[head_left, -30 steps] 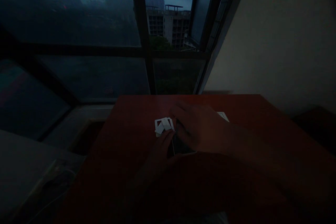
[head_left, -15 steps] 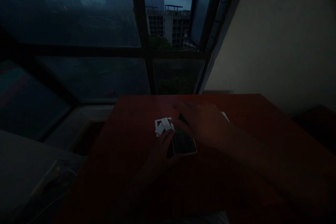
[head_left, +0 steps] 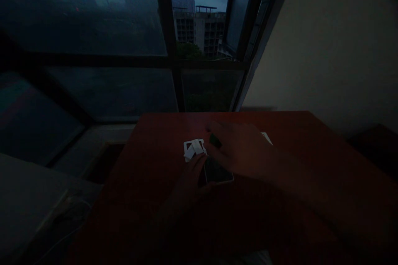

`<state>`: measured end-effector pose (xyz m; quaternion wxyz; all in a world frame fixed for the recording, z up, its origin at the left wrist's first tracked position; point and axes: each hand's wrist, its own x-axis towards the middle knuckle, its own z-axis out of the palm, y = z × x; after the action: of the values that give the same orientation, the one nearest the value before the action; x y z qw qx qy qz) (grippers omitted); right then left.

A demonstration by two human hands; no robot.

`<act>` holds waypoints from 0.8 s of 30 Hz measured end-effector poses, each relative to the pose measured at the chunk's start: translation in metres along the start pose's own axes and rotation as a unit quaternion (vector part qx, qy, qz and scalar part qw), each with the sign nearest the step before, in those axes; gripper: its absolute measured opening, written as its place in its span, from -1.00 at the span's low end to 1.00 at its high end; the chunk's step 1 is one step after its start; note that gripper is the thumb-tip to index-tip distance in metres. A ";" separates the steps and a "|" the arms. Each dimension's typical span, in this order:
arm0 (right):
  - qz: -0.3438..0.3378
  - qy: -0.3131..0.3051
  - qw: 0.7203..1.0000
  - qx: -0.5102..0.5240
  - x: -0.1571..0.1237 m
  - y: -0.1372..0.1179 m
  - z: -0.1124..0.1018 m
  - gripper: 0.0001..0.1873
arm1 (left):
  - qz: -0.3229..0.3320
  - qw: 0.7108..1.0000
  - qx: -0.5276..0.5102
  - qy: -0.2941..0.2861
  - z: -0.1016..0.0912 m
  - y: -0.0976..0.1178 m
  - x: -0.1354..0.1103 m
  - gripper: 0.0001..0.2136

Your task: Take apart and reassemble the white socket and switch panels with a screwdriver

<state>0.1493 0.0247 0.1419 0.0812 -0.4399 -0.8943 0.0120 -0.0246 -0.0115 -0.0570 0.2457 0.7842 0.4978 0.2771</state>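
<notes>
A dark-screened smartphone with a pale rim lies on the table. My left hand grips its left side, fingers at the upper corner and thumb along the near edge. Over the phone's far end is my right hand, its fingers curled around a small dark green piece. Poor light hides what that green piece is. Just beyond my left fingers lie several white strips on a white-rimmed flat frame.
The reddish-brown table stands against a window with dark frames. Part of a white flat item shows behind my right wrist. A pale wall rises at the right. A thin cable hangs at the lower left.
My right hand has shifted slightly, and more of the green piece shows between its fingers. My left hand and the phone have hardly moved.
</notes>
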 end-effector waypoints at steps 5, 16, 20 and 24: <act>-0.016 0.002 1.000 0.024 0.000 0.004 -0.001 -0.70 | 0.000 1.000 0.005 0.003 0.001 -0.001 0.000 -0.29; -0.054 -0.018 0.996 0.063 -0.001 0.007 -0.002 -0.70 | 0.002 1.000 0.017 0.008 0.004 -0.006 -0.001 -0.28; -0.046 -0.003 0.999 0.027 0.003 0.010 0.001 -0.69 | 0.005 1.000 0.013 0.011 0.004 -0.004 -0.001 -0.28; 0.024 0.002 0.998 -0.061 0.006 0.006 0.004 -0.60 | 0.007 1.000 0.010 0.016 0.004 -0.003 -0.001 -0.28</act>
<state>0.1500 0.0329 0.1383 0.0554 -0.4650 -0.8826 -0.0418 -0.0242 -0.0112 -0.0617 0.2278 0.7857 0.4987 0.2865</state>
